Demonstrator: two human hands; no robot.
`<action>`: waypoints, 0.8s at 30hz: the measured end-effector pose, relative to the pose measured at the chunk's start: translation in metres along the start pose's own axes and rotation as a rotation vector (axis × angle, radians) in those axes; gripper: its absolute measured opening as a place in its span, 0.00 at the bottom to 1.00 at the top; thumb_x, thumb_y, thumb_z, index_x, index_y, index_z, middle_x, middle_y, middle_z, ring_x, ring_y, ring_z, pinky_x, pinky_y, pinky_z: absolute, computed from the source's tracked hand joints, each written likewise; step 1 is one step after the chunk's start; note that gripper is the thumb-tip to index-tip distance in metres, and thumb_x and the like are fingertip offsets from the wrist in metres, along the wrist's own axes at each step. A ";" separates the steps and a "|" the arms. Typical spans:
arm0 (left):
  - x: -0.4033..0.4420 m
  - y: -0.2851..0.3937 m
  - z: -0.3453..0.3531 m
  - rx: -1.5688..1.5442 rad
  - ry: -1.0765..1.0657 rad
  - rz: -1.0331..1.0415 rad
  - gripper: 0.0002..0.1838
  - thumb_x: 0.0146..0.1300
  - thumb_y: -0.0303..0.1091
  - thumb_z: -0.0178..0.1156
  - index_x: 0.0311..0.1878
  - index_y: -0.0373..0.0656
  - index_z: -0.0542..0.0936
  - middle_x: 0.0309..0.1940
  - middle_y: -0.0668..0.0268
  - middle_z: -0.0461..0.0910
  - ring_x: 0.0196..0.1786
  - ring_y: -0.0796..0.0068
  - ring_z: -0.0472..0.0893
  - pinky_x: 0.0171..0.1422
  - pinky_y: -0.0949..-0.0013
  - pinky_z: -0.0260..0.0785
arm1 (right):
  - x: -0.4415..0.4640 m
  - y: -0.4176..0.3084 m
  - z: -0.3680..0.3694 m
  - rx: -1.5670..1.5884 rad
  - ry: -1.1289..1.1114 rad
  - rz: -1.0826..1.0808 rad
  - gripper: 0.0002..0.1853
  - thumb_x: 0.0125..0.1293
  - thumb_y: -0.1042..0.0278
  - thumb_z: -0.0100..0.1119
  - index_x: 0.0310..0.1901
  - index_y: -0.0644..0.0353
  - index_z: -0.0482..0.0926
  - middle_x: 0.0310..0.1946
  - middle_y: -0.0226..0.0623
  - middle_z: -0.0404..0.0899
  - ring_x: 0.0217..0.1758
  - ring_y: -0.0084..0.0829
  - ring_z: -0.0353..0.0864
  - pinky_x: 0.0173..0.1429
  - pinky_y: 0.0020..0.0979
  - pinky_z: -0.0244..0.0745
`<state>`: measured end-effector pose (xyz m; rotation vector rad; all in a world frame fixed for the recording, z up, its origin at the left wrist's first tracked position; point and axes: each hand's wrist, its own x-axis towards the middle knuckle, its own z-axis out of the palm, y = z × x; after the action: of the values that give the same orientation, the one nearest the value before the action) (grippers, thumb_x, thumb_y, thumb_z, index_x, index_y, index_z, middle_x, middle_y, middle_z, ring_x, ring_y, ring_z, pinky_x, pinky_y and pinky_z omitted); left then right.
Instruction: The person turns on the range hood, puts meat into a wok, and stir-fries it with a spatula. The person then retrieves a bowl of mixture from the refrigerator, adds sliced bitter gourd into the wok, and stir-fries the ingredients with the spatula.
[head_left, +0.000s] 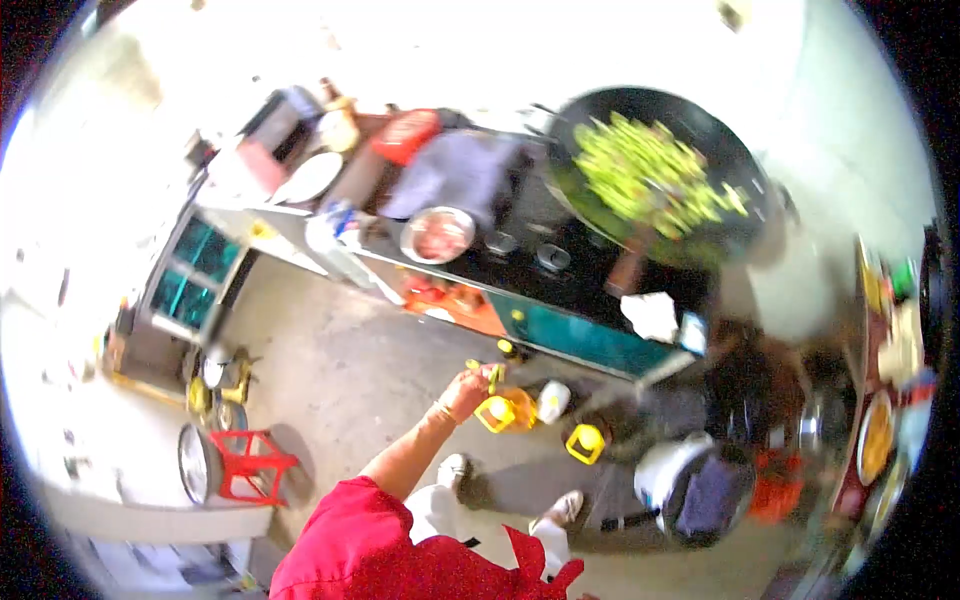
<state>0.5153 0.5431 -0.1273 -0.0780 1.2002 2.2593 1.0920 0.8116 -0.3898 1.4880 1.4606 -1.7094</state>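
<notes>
A yellow-green piece [496, 374] appears pinched in the fingers of the left hand [466, 393], below the counter's front edge; blur hides how firmly. The right hand does not show. A loose pinch could drop the piece onto the floor [345, 350] or the jugs [518, 407] near the feet [455, 470], which a careless step might topple. On the counter [590, 345], the handle [626, 270] reaches from the wok [740, 130] towards the front edge; a knock could spill greens [640, 170]. The cloth [650, 316] at the front right corner might scorch if pushed under the wok.
</notes>
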 end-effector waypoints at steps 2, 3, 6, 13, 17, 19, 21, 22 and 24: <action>-0.042 0.041 -0.051 -0.065 0.015 0.079 0.19 0.54 0.35 0.54 0.49 0.37 0.72 0.45 0.64 0.73 0.50 0.72 0.71 0.55 0.65 0.64 | 0.000 -0.090 0.060 -0.105 -0.068 -0.108 0.26 0.55 0.62 0.54 0.54 0.54 0.56 0.15 0.34 0.70 0.15 0.23 0.66 0.19 0.30 0.62; -0.063 0.058 -0.086 -0.068 0.075 0.112 0.19 0.53 0.38 0.55 0.47 0.38 0.73 0.48 0.63 0.72 0.52 0.70 0.70 0.56 0.62 0.63 | -0.002 -0.131 0.095 -0.141 -0.097 -0.142 0.23 0.55 0.63 0.54 0.51 0.55 0.58 0.15 0.34 0.70 0.16 0.23 0.66 0.19 0.30 0.63; -0.124 0.110 -0.183 -0.142 0.159 0.231 0.19 0.53 0.38 0.55 0.46 0.38 0.74 0.51 0.61 0.71 0.54 0.68 0.69 0.56 0.60 0.63 | -0.007 -0.221 0.179 -0.208 -0.116 -0.240 0.14 0.55 0.66 0.53 0.41 0.58 0.63 0.14 0.34 0.70 0.16 0.25 0.68 0.20 0.29 0.65; -0.274 0.215 -0.388 -0.425 0.503 0.476 0.11 0.52 0.35 0.53 0.38 0.41 0.76 0.46 0.60 0.75 0.50 0.65 0.73 0.52 0.60 0.66 | -0.063 -0.322 0.376 -0.499 -0.333 -0.135 0.06 0.55 0.71 0.52 0.26 0.64 0.75 0.16 0.35 0.72 0.18 0.28 0.74 0.22 0.28 0.70; -0.328 0.286 -0.467 -0.541 0.768 0.537 0.10 0.52 0.37 0.54 0.35 0.44 0.76 0.45 0.61 0.76 0.48 0.65 0.74 0.49 0.61 0.66 | -0.144 -0.404 0.561 -0.674 -0.461 -0.283 0.08 0.58 0.68 0.51 0.34 0.63 0.75 0.21 0.35 0.75 0.21 0.27 0.76 0.23 0.26 0.71; -0.333 0.322 -0.504 -0.573 0.763 0.600 0.11 0.51 0.37 0.52 0.36 0.42 0.76 0.44 0.61 0.76 0.48 0.64 0.74 0.48 0.62 0.66 | -0.136 -0.427 0.610 -0.709 -0.462 -0.279 0.09 0.58 0.67 0.50 0.37 0.62 0.75 0.24 0.35 0.76 0.21 0.26 0.77 0.22 0.25 0.72; -0.328 0.368 -0.540 -0.637 0.727 0.683 0.13 0.50 0.36 0.50 0.37 0.40 0.75 0.43 0.61 0.76 0.48 0.63 0.73 0.48 0.62 0.66 | -0.128 -0.452 0.648 -0.796 -0.402 -0.267 0.10 0.58 0.66 0.51 0.37 0.63 0.74 0.25 0.36 0.76 0.22 0.27 0.77 0.22 0.25 0.73; -0.322 0.393 -0.557 -0.639 0.729 0.676 0.13 0.50 0.36 0.50 0.37 0.40 0.75 0.43 0.61 0.76 0.48 0.63 0.73 0.48 0.62 0.66 | -0.111 -0.457 0.661 -0.801 -0.351 -0.224 0.07 0.56 0.66 0.52 0.32 0.61 0.73 0.24 0.36 0.75 0.21 0.30 0.76 0.19 0.27 0.71; -0.305 0.443 -0.595 -0.624 0.652 0.775 0.11 0.51 0.38 0.53 0.37 0.44 0.76 0.44 0.60 0.76 0.48 0.63 0.74 0.50 0.59 0.66 | -0.063 -0.460 0.686 -0.774 -0.220 -0.103 0.07 0.56 0.66 0.52 0.30 0.60 0.73 0.21 0.36 0.74 0.19 0.32 0.76 0.19 0.29 0.70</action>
<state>0.4187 -0.2503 -0.0581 -0.7483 0.8157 3.4050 0.4282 0.3404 -0.2367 0.7952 1.7991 -1.0925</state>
